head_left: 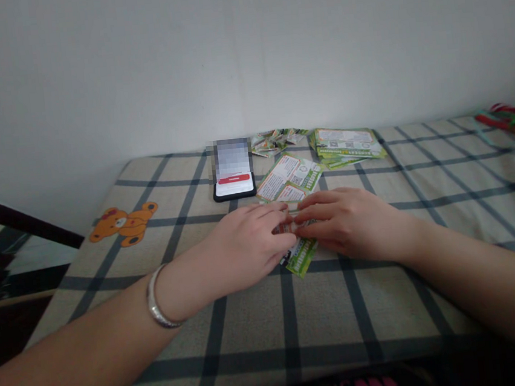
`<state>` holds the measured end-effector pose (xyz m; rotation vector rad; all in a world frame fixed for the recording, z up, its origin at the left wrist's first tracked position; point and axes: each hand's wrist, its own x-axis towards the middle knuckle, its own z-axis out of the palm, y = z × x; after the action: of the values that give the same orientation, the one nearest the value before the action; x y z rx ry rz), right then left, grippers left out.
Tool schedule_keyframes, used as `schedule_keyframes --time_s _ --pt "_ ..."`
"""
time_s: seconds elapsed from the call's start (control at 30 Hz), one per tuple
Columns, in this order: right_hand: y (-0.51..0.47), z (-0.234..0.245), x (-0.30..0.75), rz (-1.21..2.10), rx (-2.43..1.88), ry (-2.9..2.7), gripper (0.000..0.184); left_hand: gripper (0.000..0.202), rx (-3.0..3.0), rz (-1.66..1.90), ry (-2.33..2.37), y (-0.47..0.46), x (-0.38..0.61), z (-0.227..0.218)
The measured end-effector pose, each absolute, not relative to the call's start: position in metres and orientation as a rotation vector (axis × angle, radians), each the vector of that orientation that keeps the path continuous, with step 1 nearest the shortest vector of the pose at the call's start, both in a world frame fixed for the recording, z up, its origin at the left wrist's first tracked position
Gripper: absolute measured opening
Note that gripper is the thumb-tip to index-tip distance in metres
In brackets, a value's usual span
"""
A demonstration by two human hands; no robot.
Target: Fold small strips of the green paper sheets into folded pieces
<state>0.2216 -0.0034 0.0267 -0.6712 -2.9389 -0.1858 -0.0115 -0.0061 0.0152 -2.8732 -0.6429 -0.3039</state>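
Observation:
My left hand (248, 242) and my right hand (346, 221) lie palm down side by side on a green and white printed paper leaflet (301, 257) on the checked cloth. Their fingertips meet over the leaflet and press on it, fingers close together. A corner of the leaflet sticks out below my hands. A silver bangle (157, 300) sits on my left wrist. Another flat leaflet (289, 178) lies just beyond my hands.
A phone (234, 186) with a lit screen lies behind my left hand. A stack of leaflets (347, 144) and a heap of folded paper pieces (275, 141) sit near the wall. Red and green strips (512, 120) lie far right. A bear print (122, 224) marks the cloth's left side.

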Motion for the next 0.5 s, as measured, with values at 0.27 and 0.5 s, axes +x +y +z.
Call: schedule_keyframes --time_s 0.27,0.5 --pt "-0.0049 0.0298 0.2185 -0.342 -0.723 -2.952 0.023 0.010 -2.893 -0.298 -0.661 -0.0075 -0.0101 0.0158" --pt "0.0004 0.0311 0.2245 -0.322 -0.750 -2.942 0.023 0.014 -2.904 -0.268 -0.653 -0.0078 -0.0099 0.0168"
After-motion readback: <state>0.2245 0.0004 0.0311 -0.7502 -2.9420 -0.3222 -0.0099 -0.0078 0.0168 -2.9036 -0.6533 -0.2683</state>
